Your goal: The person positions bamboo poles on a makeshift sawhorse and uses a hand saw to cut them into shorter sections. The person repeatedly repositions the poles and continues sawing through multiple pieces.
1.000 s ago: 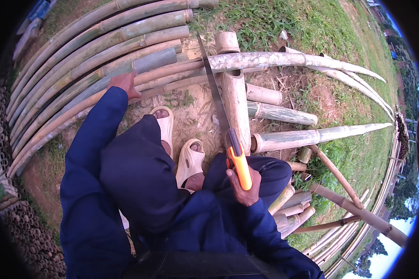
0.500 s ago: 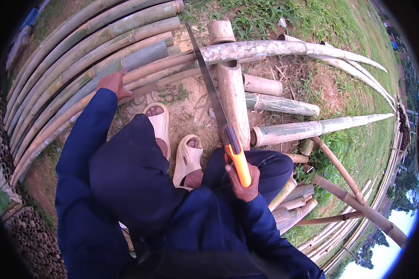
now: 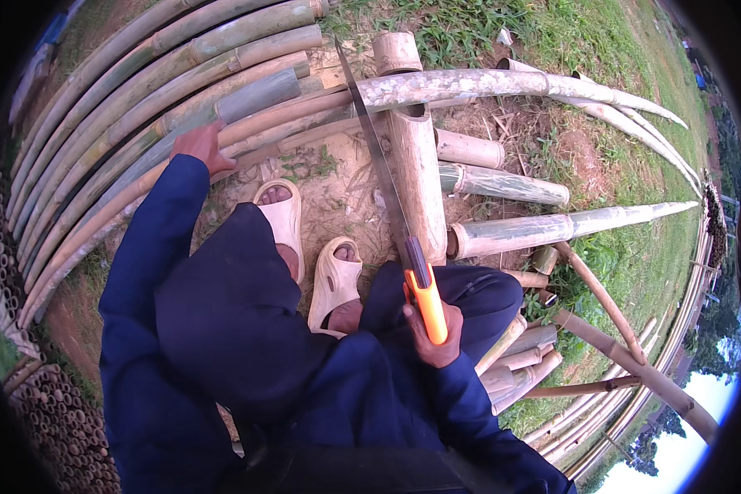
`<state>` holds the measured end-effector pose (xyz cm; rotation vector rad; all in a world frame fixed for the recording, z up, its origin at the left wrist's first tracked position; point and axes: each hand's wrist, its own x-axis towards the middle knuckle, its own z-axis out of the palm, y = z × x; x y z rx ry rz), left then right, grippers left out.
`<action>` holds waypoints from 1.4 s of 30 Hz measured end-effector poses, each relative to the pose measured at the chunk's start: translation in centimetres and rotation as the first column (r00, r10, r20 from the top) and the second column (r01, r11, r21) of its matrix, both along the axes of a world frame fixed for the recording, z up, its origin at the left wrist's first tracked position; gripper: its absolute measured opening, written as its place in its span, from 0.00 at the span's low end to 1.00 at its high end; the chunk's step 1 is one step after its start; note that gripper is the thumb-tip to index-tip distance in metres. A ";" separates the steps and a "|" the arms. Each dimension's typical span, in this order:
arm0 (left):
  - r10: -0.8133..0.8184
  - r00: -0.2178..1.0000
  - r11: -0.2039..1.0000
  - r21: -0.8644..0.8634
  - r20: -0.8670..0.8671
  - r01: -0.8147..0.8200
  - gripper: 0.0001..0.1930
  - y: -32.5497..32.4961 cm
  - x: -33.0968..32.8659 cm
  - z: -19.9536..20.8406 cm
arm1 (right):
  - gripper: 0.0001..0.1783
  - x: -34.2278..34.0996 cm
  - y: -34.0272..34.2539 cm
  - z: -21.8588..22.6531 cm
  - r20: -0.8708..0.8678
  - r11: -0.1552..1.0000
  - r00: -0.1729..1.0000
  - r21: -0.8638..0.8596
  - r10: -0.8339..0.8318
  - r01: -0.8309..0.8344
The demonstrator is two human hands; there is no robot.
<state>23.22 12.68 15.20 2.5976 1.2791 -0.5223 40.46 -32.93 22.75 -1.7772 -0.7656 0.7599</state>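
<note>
My right hand [image 3: 442,339] is closed round the orange handle of a hand saw [image 3: 427,306]. The saw's long, narrow blade slants away from me and lies against a long bamboo pole [image 3: 461,86], where brown surface meets a pale, speckled stretch. Whether its teeth have entered the bamboo is hard to see. Over to the left, my left hand [image 3: 199,148] grips the same pole, with the thumb on the near side. Beneath the pole, beside the blade, a thick bamboo piece [image 3: 417,173] lies on the ground as a support.
Several long bamboo poles [image 3: 214,49] lie side by side at the far left. Short bamboo sections [image 3: 502,181] rest on the right, near a leaning bamboo frame [image 3: 634,375]. My sandalled feet [image 3: 335,276] are close to the blade. Stacked bamboo ends [image 3: 66,428] fill the lower left.
The saw and my right hand have drawn back slightly toward me, with the blade still across the pole. My left hand keeps its place on the bamboo.
</note>
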 end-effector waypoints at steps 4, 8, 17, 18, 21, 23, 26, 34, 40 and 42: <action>-0.006 1.000 1.000 -0.016 0.002 0.006 0.42 0.6 -0.6 -0.8 | 0.07 0.9 4.0 -0.8 0.037 0.997 0.999 0.070 -0.027 0.025; 0.033 0.999 0.999 -0.035 0.019 -0.032 0.40 0.2 1.0 -0.1 | 0.10 5.8 15.3 -3.6 -0.011 0.997 1.000 0.076 0.001 0.000; -0.321 0.815 0.887 0.455 0.482 0.080 0.33 -7.6 -4.9 -1.6 | 0.10 6.6 14.9 -6.6 -0.054 0.989 0.998 0.143 -0.021 0.029; -0.362 0.834 0.869 0.475 0.416 0.139 0.30 -8.2 -5.5 -2.1 | 0.11 6.2 14.9 -6.3 -0.095 0.990 0.995 0.133 -0.034 0.047; -0.290 0.939 0.934 0.271 0.185 0.235 0.30 -9.1 -7.0 -1.6 | 0.11 6.1 15.0 -5.1 -0.128 0.986 0.991 0.156 -0.034 0.054; -0.353 0.928 0.903 0.301 0.119 0.305 0.15 -9.6 -6.7 -0.9 | 0.11 7.5 14.3 -6.2 -0.057 0.985 0.998 0.174 -0.001 0.011; -0.337 0.939 0.920 0.236 0.067 0.313 0.12 -9.6 -8.3 -3.7 | 0.13 6.9 14.5 -5.2 -0.151 0.993 0.989 0.118 -0.005 0.023; -0.154 0.958 0.985 -0.118 -0.241 0.129 0.17 -14.5 -7.9 -8.9 | 0.15 7.2 14.6 -6.0 -0.150 0.987 0.989 0.159 0.009 0.016; -0.171 0.984 0.985 -0.028 -0.057 0.169 0.22 -16.5 -8.4 -8.8 | 0.14 7.4 14.5 -6.2 -0.123 0.982 0.992 0.190 0.043 -0.019; -0.176 0.984 0.984 0.022 0.020 0.175 0.23 -16.6 -8.8 -8.4 | 0.14 7.4 14.4 -6.3 -0.112 0.984 0.993 0.180 0.031 -0.011</action>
